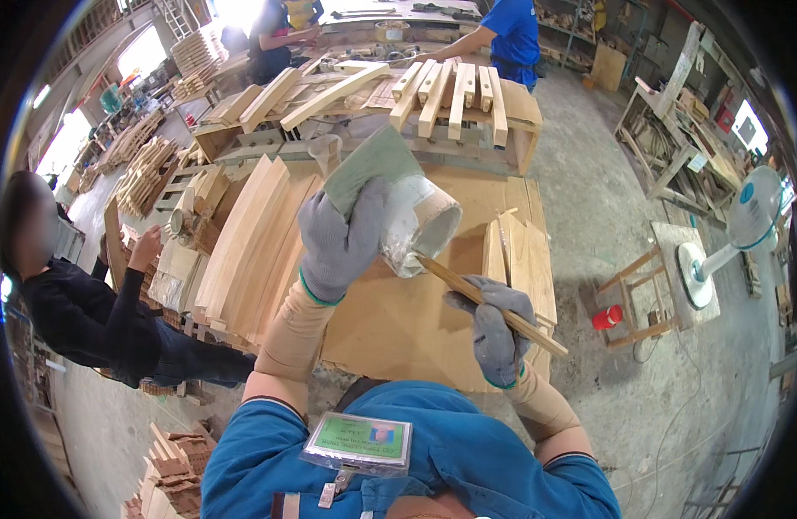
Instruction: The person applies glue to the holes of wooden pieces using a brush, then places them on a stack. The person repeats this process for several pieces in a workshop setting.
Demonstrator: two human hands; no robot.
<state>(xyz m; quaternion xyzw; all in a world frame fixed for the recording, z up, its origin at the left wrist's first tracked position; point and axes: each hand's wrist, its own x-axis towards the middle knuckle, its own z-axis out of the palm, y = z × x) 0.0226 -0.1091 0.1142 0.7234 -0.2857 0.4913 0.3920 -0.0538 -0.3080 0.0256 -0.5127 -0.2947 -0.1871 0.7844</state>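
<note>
My left hand (342, 238), in a grey glove, is closed on a flat grey-green board (377, 164), thumb pressed over its face. Just beside that hand is a white tub (422, 216) with smeared sides, tilted so its mouth faces right; whether the hand also grips it I cannot tell. In my right hand (499, 324), also gloved, a thin wooden stick (450, 277) slants up to the left. Its far end is at the lower rim of the tub's mouth. Both hands are above a cardboard-covered work surface (381, 337).
Curved planks (251, 242) lie left, shorter boards (524, 264) right. Behind, a bench (524, 143) carries wooden bars (459, 99) beside a clear cup (326, 152). A person (96, 303) stands left; others work at the back. A fan (701, 268) stands on a stool to the right.
</note>
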